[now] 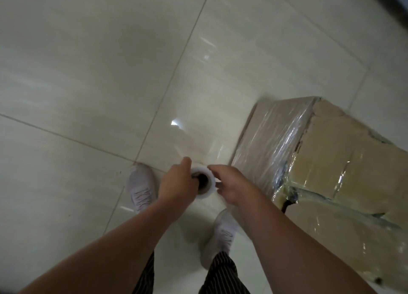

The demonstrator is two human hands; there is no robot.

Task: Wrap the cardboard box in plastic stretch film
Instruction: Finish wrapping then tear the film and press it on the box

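Observation:
A large cardboard box (344,161) stands on the tiled floor at the right, its sides covered in shiny clear stretch film and its top flaps partly bare. In front of me I hold a roll of stretch film (204,184) upright, seen end-on with its dark core. My left hand (176,183) grips the roll, fingers reaching into the core. My right hand (231,187) rests against the roll's right side with fingers loosely curved. Film stretches from the roll toward the box.
Glossy pale floor tiles (88,95) spread to the left and ahead. My two white shoes (141,187) stand below the roll, close to the box's near corner. A dark edge runs along the top right corner.

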